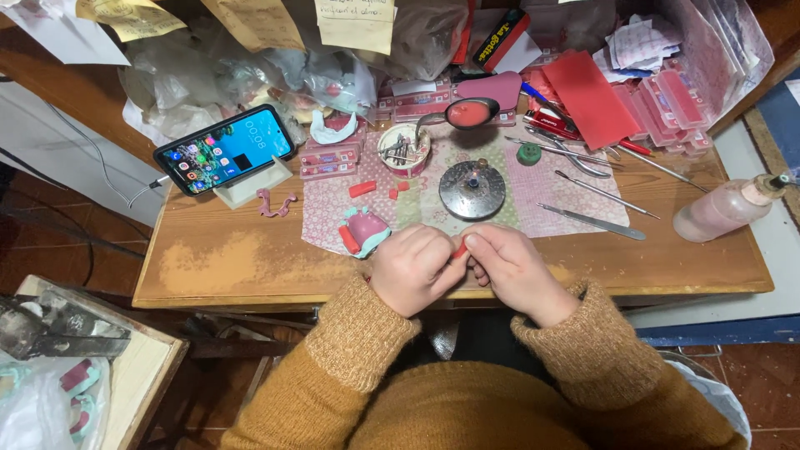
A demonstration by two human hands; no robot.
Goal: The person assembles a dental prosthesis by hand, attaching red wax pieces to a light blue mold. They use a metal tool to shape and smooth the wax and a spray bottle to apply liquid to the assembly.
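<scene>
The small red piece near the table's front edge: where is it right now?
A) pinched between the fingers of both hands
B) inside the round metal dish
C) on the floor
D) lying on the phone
A: the small red piece sits between the fingertips of the left hand and the right hand, held just above the wooden table.

wax piece [459, 247]: red
cloth [546, 179]: pink — small floral print
sleeves [358, 333]: mustard knit
desk [250, 258]: brown wood
bottle [723, 210]: pale pink
wax sheet [590, 97]: red — plain
</scene>
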